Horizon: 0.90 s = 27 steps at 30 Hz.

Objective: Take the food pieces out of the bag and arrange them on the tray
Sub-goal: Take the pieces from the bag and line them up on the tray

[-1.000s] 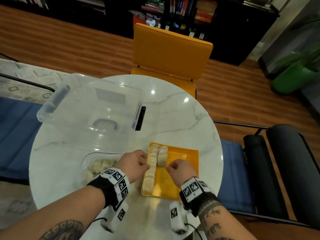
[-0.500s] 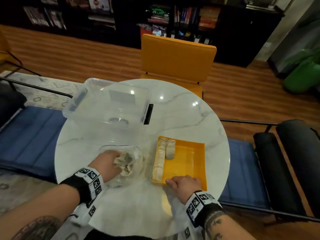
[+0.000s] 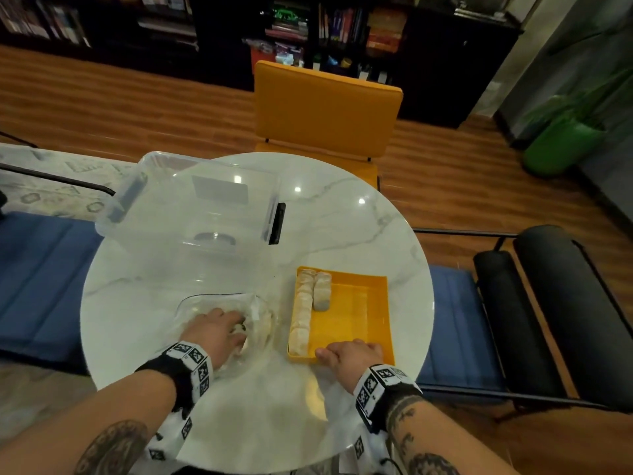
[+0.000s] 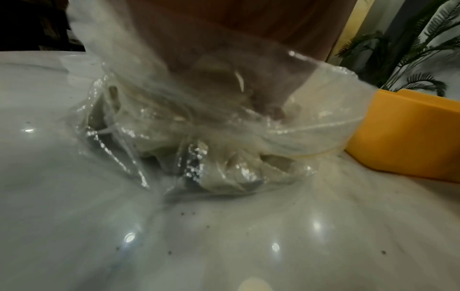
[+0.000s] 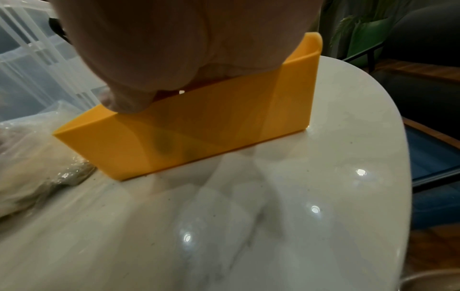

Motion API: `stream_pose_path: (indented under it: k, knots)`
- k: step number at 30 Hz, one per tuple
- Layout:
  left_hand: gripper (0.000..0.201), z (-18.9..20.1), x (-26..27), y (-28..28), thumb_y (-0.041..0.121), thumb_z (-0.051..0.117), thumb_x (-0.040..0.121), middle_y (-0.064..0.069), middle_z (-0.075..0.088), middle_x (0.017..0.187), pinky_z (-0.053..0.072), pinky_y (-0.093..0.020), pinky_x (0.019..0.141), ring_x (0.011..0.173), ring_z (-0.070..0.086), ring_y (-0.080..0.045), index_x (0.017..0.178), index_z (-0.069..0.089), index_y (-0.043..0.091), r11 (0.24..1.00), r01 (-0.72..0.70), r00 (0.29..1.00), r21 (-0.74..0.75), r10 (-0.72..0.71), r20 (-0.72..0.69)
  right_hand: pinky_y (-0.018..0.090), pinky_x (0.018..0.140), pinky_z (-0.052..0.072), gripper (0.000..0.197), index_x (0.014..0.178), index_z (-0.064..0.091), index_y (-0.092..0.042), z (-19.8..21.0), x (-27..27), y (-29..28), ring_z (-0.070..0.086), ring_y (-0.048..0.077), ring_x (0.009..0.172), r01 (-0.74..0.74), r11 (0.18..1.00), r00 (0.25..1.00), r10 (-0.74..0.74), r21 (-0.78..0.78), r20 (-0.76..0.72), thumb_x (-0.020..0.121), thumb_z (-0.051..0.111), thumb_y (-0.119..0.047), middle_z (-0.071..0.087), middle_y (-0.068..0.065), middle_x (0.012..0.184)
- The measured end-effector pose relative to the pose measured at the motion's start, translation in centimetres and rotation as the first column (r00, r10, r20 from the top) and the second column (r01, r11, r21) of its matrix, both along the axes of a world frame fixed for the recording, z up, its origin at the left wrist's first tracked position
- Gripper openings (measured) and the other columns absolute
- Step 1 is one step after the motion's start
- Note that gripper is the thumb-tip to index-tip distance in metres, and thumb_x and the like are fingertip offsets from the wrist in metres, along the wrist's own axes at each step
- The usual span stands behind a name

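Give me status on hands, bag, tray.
Left hand in bag, among food pieces. Right hand holds tray by near rim. Partly filled, nothing blocking.

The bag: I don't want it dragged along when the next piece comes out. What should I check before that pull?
1. The left hand is inside the bag, among the pieces: ok.
2. A piece held in that hand: cannot tell, plastic and blur hide the fingers.
3. Something pins the bag down: not ok, nothing holds it.
4. The right hand holds the near wall of the tray: ok.
5. Free floor on the tray below the short second row: ok.
6. The tray sits flat on the table beside the bag: ok.
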<state>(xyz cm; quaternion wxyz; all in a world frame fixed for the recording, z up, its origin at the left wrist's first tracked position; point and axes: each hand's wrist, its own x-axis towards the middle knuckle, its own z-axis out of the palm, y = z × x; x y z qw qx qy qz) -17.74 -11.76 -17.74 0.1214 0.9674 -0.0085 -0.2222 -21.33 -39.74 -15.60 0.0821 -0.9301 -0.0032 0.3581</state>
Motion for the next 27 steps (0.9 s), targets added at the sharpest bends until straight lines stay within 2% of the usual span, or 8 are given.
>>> stream_pose_path:
  k: [5,10,12,17,20,23,25,27]
  knots:
    - [0.035,-0.1,-0.4,0.5,0.044,0.056,0.091,-0.003,0.049,0.122,0.043,-0.033,0.094,0.105,0.050,-0.023,0.117,0.060,0.021,0.995,-0.032,0.999,-0.093,0.036,0.040,0.047,0.105,0.023,0.057,0.106,0.065,-0.033,0.0,-0.1,-0.1,0.050,0.024,0.116,0.001,1.000,1.000,-0.001,0.007,-0.005,0.099,0.018,-0.064,0.066,-0.002,0.113]
    - [0.009,1.5,0.1,0.6,0.027,0.052,0.094,0.002,0.057,0.091,0.037,-0.028,0.070,0.086,0.057,-0.020,0.099,0.050,0.019,0.942,-0.141,0.989,-0.305,0.149,0.004,0.046,0.105,0.023,0.049,0.089,0.059,-0.035,0.2,-0.2,0.1,0.052,0.024,0.115,0.022,1.000,1.000,-0.022,0.007,0.022,0.099,0.020,-0.064,0.067,-0.003,0.109]
    - [0.011,1.6,0.5,1.0,0.025,0.048,0.097,-0.002,0.063,0.083,0.039,-0.029,0.065,0.076,0.059,-0.019,0.106,0.048,0.018,0.913,-0.222,0.975,-0.343,0.210,-0.072,0.046,0.105,0.023,0.050,0.086,0.059,-0.035,0.2,-0.1,0.2,0.052,0.023,0.114,0.019,1.000,0.999,-0.019,-0.001,0.030,0.099,0.021,-0.064,0.068,-0.003,0.106]
    - [0.019,0.8,0.9,1.4,0.021,0.040,0.100,-0.009,0.063,0.090,0.045,-0.031,0.074,0.081,0.060,-0.026,0.119,0.043,0.017,0.920,-0.213,0.977,-0.329,0.192,-0.097,0.045,0.104,0.023,0.052,0.074,0.054,-0.034,0.5,0.0,0.3,0.053,0.022,0.111,0.030,0.999,0.999,-0.029,-0.012,0.038,0.098,0.021,-0.065,0.068,-0.005,0.104]
    - [0.021,1.6,0.9,0.9,0.018,0.040,0.099,-0.011,0.069,0.086,0.047,-0.033,0.069,0.079,0.064,-0.031,0.105,0.057,0.030,0.857,-0.276,0.961,-0.435,0.249,-0.119,0.046,0.105,0.022,0.053,0.088,0.063,-0.035,0.6,-0.2,0.4,0.053,0.022,0.112,0.021,1.000,1.000,-0.021,-0.020,0.020,0.098,0.019,-0.064,0.068,-0.004,0.107]
    - [0.022,2.4,1.0,0.8,0.031,0.045,0.085,0.003,0.071,0.083,0.045,-0.026,0.070,0.083,0.064,-0.020,0.080,0.067,0.036,0.780,-0.301,0.952,-0.549,0.274,-0.133,0.048,0.107,0.020,0.051,0.093,0.061,-0.036,1.0,0.0,0.5,0.051,0.023,0.116,0.020,1.000,1.000,-0.020,-0.020,0.013,0.099,0.018,-0.062,0.067,-0.001,0.112]
    - [0.021,2.5,1.2,1.1,0.041,0.047,0.079,0.007,0.070,0.082,0.045,-0.026,0.071,0.083,0.064,-0.016,0.077,0.067,0.034,0.821,-0.254,0.967,-0.512,0.223,-0.122,0.049,0.108,0.020,0.048,0.092,0.059,-0.037,1.0,0.1,0.4,0.050,0.023,0.118,0.018,1.000,1.000,-0.018,-0.024,-0.006,0.100,0.019,-0.062,0.066,0.001,0.115]
    - [0.021,2.4,1.1,1.4,0.048,0.056,0.088,0.009,0.069,0.084,0.047,-0.026,0.072,0.083,0.063,-0.011,0.078,0.065,0.032,0.878,-0.199,0.980,-0.435,0.173,-0.098,0.050,0.109,0.019,0.047,0.091,0.059,-0.037,0.8,0.1,0.5,0.049,0.024,0.119,0.017,0.999,1.000,-0.017,-0.027,-0.019,0.100,0.020,-0.061,0.065,0.002,0.117]
